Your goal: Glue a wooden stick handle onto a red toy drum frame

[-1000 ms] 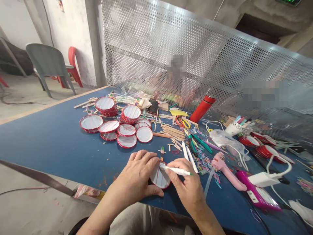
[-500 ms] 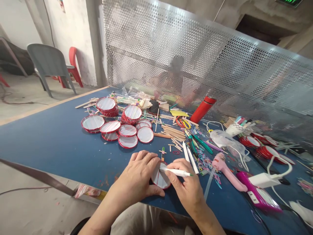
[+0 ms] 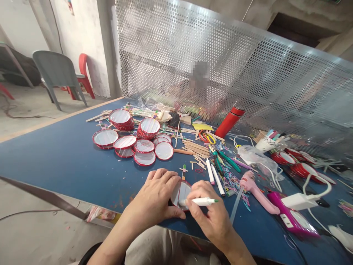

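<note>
A round white disc with a red rim (image 3: 183,190) lies on the blue table near its front edge. A small stick with green and orange parts (image 3: 184,172) stands out from the disc's far side. My left hand (image 3: 156,195) holds the disc from the left, fingers along the upper edge and thumb at the lower edge. In my right hand (image 3: 211,213) is a white marker pen (image 3: 204,201), green at its rear end. Its tip meets the lower part of the disc's face. My right fingers hide part of the disc.
Stacked red-rimmed discs (image 3: 145,146) lie to the left beyond my hands. Wooden sticks (image 3: 194,148), white markers (image 3: 217,179), green-handled pliers (image 3: 228,161) and a pink glue gun (image 3: 259,193) lie to the right. A red bottle (image 3: 230,122) stands by the perforated metal screen (image 3: 165,48).
My right hand has moved the marker's tip down across the disc, toward its near edge. My left hand stays in place on the disc.
</note>
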### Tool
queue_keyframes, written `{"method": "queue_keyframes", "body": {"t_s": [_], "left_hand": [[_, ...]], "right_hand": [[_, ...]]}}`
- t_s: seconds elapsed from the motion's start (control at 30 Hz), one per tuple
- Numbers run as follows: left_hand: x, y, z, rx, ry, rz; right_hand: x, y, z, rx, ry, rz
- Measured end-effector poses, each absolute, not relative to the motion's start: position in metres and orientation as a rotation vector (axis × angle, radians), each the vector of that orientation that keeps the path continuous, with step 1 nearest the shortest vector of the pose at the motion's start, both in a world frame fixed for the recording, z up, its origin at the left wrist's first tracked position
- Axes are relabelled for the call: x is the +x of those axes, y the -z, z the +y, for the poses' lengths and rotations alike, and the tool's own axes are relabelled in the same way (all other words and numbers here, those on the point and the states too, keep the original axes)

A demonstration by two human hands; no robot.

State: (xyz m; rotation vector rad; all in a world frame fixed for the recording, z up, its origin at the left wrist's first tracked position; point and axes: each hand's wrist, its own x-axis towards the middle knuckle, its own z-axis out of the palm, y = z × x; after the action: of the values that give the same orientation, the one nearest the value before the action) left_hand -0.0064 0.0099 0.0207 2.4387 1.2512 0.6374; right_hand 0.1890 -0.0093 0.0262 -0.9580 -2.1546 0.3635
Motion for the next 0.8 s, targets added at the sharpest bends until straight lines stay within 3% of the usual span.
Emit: {"method": "queue_keyframes", "body": {"t_s": [0.33,0.8], "left_hand": [[-0.006,-0.02,0.01,2.444,-0.656,1.247],[-0.007,-0.019,0.01,2.448,-0.668,1.245]], "right_hand": [[0.19,-0.016,0.0,-1.107,-0.158,-1.984],[0.188,-0.018,-0.001,-1.07,-0.185,-2.031]]}}
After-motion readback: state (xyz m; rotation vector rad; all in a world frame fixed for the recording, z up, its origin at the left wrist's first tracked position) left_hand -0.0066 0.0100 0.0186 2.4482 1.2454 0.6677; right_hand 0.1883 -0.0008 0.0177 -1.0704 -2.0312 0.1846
